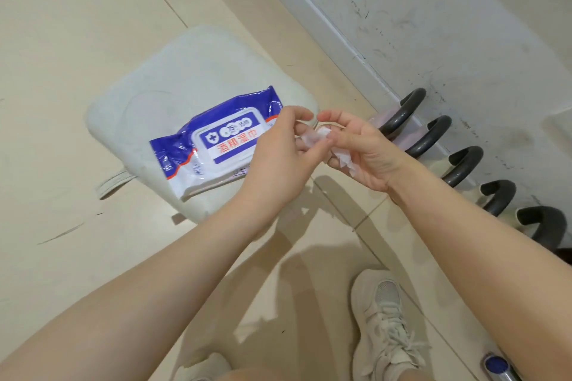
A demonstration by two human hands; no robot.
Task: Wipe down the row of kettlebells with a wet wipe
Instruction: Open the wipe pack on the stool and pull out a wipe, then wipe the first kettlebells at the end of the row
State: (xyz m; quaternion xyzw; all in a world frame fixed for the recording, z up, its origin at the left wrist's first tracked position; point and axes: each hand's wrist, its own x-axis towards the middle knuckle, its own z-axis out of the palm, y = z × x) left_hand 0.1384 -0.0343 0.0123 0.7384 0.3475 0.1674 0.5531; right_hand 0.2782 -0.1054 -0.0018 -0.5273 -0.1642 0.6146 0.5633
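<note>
Both hands work a crumpled wet wipe at frame centre.

The left hand [280,145] and right hand [359,148] each pinch the wet wipe [318,138] (white, bunched) between them. The kettlebells [464,165] line the wall at right; the wipes pack [213,141] lies on a white cushion [173,77], centre-left.

the crumpled white wet wipe [318,137] is partly hidden by both hands' fingers; the last black-handled kettlebell [541,226] slips behind the right forearm; the kettlebells' bodies are mostly unseen.
</note>
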